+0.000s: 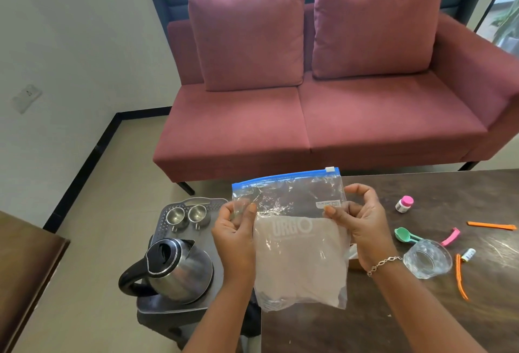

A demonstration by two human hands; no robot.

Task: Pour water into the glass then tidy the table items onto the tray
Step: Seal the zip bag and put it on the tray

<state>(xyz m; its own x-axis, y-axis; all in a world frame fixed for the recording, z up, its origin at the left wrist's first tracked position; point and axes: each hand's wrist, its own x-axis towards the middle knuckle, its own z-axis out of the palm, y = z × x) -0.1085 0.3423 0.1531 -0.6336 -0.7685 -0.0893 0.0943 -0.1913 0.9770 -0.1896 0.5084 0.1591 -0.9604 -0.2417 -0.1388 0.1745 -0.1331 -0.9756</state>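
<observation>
Above the dark brown table (421, 324) we held up a clear plastic zip bag with a blue top (295, 237). Our left hand (234, 236) and right hand (362, 220) pinched its sides tight. Beside it stood the clear glass (428, 258), and the grey tray (179, 305) held a shiny steel kettle (177, 268).

My glass (427, 258) lies tipped on its side on the bench (421, 324), clear and empty. Left of the bench, my grey tray (165, 212) carries the steel kettle (179, 271), lid open, and two small steel cups (187, 216) beyond it.
</observation>
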